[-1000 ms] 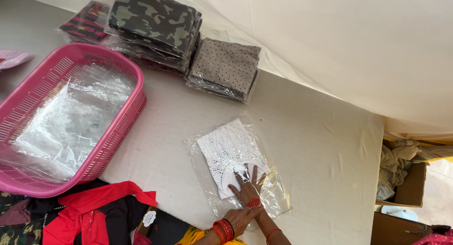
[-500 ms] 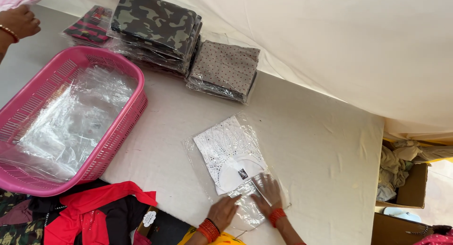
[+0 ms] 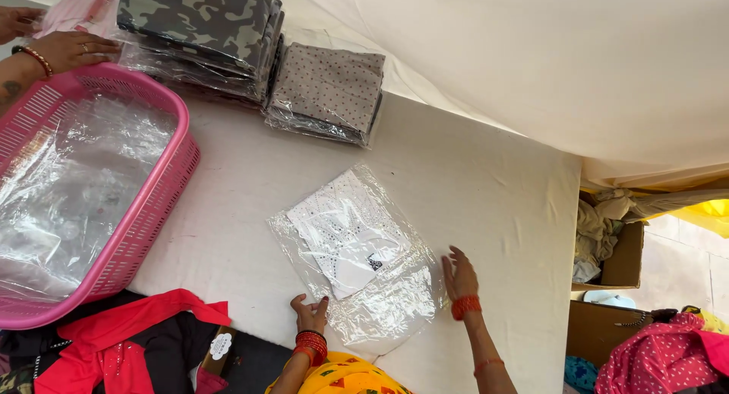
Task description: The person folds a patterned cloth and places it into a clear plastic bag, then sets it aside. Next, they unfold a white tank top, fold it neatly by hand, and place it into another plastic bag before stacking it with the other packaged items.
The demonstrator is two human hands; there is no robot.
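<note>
Clear plastic bag (image 3: 357, 269) with a folded white patterned garment (image 3: 342, 238) inside is lying flat on the white surface (image 3: 486, 189), near edge, centre. Left hand (image 3: 310, 316) is resting at the bag's near-left corner, fingers curled loosely, touching the plastic but not gripping. Right hand (image 3: 458, 275) is sitting open and flat just beside the bag's right edge, released. Half a second back both hands were pressing on the bag's near end; now they are apart, so the smoothing looks finished. Pink basket (image 3: 156, 204) of clear bags is standing left. Camouflage stack (image 3: 197, 22) and dotted stack (image 3: 328, 90) are lying far. Another person's hands (image 3: 68, 48) are working at the basket's far rim.
</note>
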